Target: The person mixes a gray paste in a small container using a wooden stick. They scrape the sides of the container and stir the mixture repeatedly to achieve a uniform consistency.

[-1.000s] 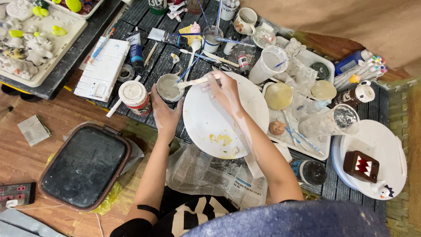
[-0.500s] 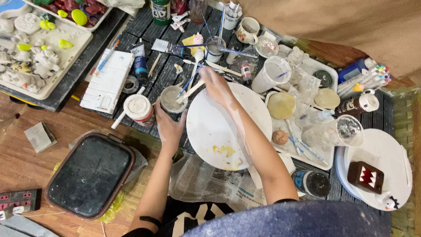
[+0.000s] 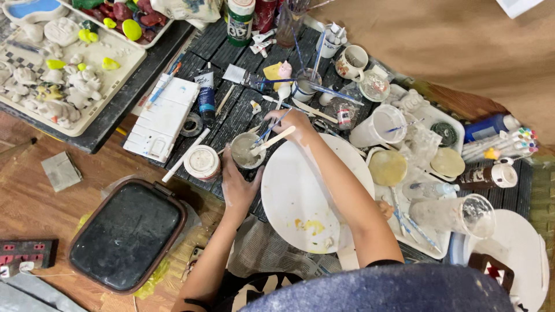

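Observation:
My left hand [image 3: 237, 186] grips a small clear cup [image 3: 245, 151] of grey paste on the dark slatted table. My right hand [image 3: 291, 123] reaches across above a large white round plate [image 3: 300, 202] and holds a flat wooden stick [image 3: 272, 140] together with a thin blue-handled brush [image 3: 272, 128]; the stick's tip dips into the cup. The plate carries yellow paint smears near its front edge.
A lidded paint pot [image 3: 202, 162] and a white palette box [image 3: 161, 117] sit left of the cup. A black-surfaced tray [image 3: 127, 234] lies lower left. A tray of plaster figures [image 3: 58, 75] fills the upper left. Cups, brushes, paint tubes and bottles crowd the back and right side.
The view shifted, so everything appears lower in frame. My right hand drew back slightly toward the cup, with the stick now resting in the grey paste.

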